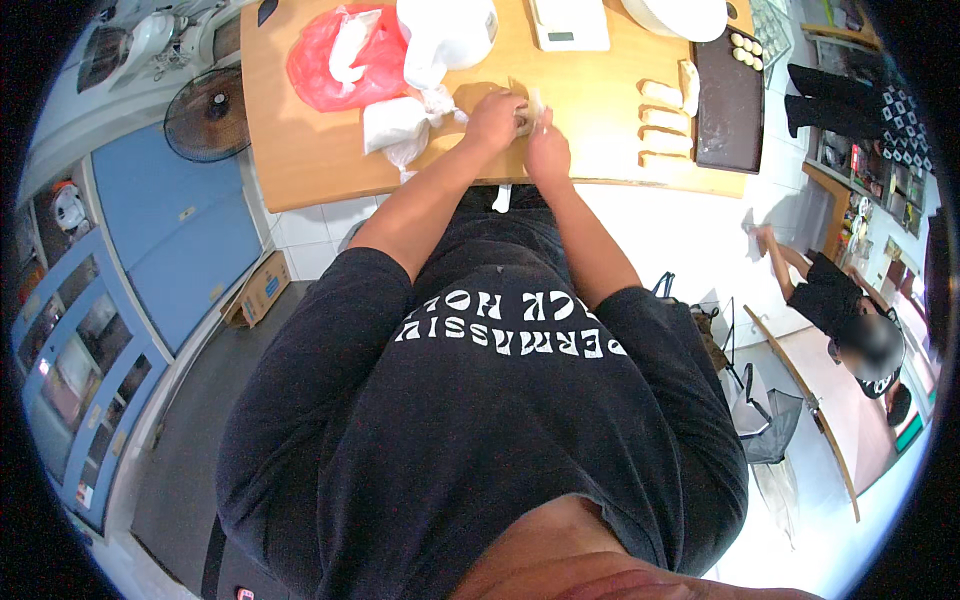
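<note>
Over the front half of the wooden table (600, 150), my left hand (495, 120) and my right hand (548, 152) work close together. Between them is a small, pale, thin piece that looks like a clear plastic bag (538, 104). The fingers of both hands are closed on it, and what is inside it is too small to tell. Left of my left hand lie a knotted white plastic bag (393, 125) and a red plastic bag (340, 85). Several pale dough rolls (664, 119) lie in a column to the right of my right hand.
A dark baking tray (728, 125) with several small dough balls (746, 50) lies at the table's right end. At the back are a white kitchen scale (570, 22), a white bowl (680, 15) and a larger white bag (450, 35). A standing fan (215, 108) is at left; another person (835, 290) is at right.
</note>
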Motion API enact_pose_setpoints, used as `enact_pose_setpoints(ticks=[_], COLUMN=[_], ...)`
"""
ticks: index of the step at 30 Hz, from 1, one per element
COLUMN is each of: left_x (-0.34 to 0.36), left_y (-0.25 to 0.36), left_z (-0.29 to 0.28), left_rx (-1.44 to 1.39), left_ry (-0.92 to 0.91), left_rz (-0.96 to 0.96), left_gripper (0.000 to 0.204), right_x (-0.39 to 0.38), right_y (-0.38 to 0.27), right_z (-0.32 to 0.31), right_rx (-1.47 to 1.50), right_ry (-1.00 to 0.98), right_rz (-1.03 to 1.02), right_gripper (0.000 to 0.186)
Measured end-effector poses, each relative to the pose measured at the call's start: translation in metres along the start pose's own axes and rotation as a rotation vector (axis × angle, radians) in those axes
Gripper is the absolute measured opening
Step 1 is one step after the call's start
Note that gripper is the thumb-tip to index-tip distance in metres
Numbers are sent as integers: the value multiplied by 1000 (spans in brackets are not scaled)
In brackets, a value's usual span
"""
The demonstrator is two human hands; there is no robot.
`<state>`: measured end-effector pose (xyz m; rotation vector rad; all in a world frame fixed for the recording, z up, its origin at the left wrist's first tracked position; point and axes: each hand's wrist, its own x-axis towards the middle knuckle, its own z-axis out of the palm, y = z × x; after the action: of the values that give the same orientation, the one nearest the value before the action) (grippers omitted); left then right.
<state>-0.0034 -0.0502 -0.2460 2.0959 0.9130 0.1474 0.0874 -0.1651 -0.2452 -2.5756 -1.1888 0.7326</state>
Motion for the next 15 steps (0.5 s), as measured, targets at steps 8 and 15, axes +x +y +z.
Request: enact_pose_setpoints(ticks=[8, 15], left_x=[-10, -37], left_y=[0, 2], left_z=[3, -1], left_rx=[-15, -25], left_ry=[66, 75], left_rz=[-14, -124], left_gripper=[28, 31], right_x=[-22, -54], right_y=[7, 16], right_z=[-2, 4], right_rx=[51, -43], right_ry=[-98, 43], right_rz=[33, -40], right_gripper=[49, 36])
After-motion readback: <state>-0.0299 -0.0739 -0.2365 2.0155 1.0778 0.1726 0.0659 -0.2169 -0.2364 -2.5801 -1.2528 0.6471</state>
